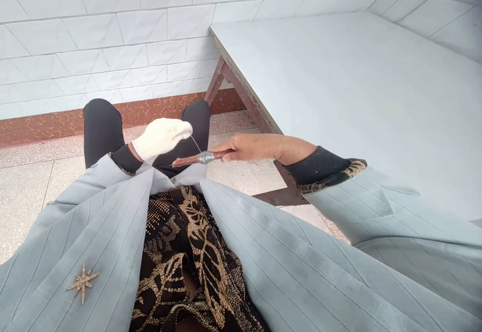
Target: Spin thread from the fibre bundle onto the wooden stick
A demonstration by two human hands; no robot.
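My left hand [161,137], in a white knit glove, is closed in a pinch on the loose end of a thin metal wire [195,143]. That strand runs down to a coil of silvery wire [205,157] wound round the middle of a reddish-brown stick [185,161]. Bare and closed, my right hand [244,147] grips the stick's right end, just beside the coil. The stick lies nearly level above my lap, its left end pointing away from my right hand. My right palm hides the far end of the stick.
A pale-topped table [346,86] with reddish-brown legs [215,78] stands to my right, close to my right forearm. Ahead is a white tiled wall [113,25] with a red-brown skirting [150,108]. My knees [102,126] are over the speckled floor [64,176].
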